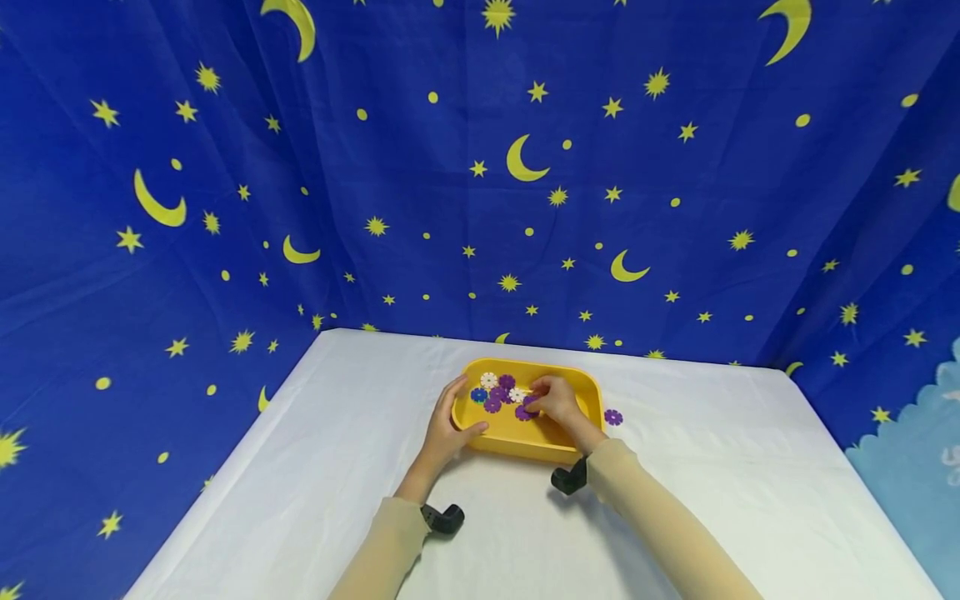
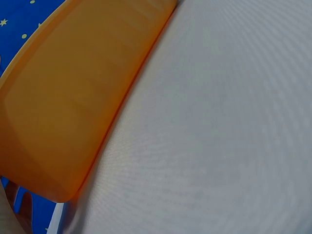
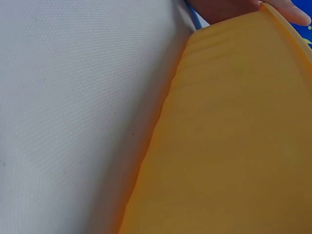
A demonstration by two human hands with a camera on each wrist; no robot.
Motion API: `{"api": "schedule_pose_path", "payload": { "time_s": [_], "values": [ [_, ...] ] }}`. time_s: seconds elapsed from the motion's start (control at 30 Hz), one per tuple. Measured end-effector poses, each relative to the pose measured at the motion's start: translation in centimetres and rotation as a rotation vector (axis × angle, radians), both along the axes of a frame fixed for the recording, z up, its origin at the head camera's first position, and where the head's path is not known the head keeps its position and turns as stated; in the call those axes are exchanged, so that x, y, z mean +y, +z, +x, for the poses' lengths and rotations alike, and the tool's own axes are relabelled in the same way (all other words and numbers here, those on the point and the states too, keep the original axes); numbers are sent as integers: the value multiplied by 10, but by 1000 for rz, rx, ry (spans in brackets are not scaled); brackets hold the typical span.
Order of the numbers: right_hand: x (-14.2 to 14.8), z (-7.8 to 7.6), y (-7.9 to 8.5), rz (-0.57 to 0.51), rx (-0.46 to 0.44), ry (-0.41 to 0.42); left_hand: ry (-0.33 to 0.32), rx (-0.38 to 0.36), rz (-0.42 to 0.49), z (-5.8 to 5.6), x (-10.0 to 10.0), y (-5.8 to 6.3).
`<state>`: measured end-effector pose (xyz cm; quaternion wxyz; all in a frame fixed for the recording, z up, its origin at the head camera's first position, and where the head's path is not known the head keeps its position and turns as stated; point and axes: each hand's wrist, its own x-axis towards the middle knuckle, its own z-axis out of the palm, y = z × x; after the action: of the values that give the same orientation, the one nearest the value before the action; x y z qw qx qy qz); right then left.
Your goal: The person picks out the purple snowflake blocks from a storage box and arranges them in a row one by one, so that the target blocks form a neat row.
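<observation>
A yellow plastic tray [image 1: 525,450] stands on the white-covered table, with several small flower-shaped discs in its left and middle part. Most are purple, like the purple disc [image 1: 492,405]; there are also white ones, such as the white disc [image 1: 488,380], and a blue disc [image 1: 478,394]. My left hand [image 1: 444,429] holds the tray's left end, thumb over the front rim and fingers along the side. Inside the tray, my right hand [image 1: 557,402] pinches a purple disc [image 1: 531,403] among the others; its fingertips are partly hidden. Both wrist views mostly show the tray's outer wall [image 2: 73,97].
One purple disc [image 1: 613,417] lies on the table [image 1: 720,467] just right of the tray. A blue curtain [image 1: 420,183] with yellow moons and stars hangs behind and at the sides. Dark wrist cameras [image 1: 444,519] sit under both sleeves.
</observation>
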<state>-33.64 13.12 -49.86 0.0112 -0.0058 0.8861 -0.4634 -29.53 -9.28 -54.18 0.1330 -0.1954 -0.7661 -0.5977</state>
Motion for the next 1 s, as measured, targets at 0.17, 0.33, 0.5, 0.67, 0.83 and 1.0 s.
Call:
{"api": "schedule_pose_path", "payload": {
  "time_s": [0.17,0.33,0.5,0.67,0.83,1.0],
  "values": [
    [-1,0,1,-9,-12,2,12,-9,-6,0,0,0],
    [-2,0,1,-12,-12,-14,15,-2,-5,0,-1,0],
    [-1,-1,3,-29,5,-35,7,14,-2,-1,-1,0],
    [-1,1,7,-100,13,-54,-1,-11,4,3,-1,5],
    [1,2,7,-157,27,-87,-3,1,3,0,-2,-1],
    [0,4,9,-166,133,-88,-12,15,9,0,-2,0]
  ]
}}
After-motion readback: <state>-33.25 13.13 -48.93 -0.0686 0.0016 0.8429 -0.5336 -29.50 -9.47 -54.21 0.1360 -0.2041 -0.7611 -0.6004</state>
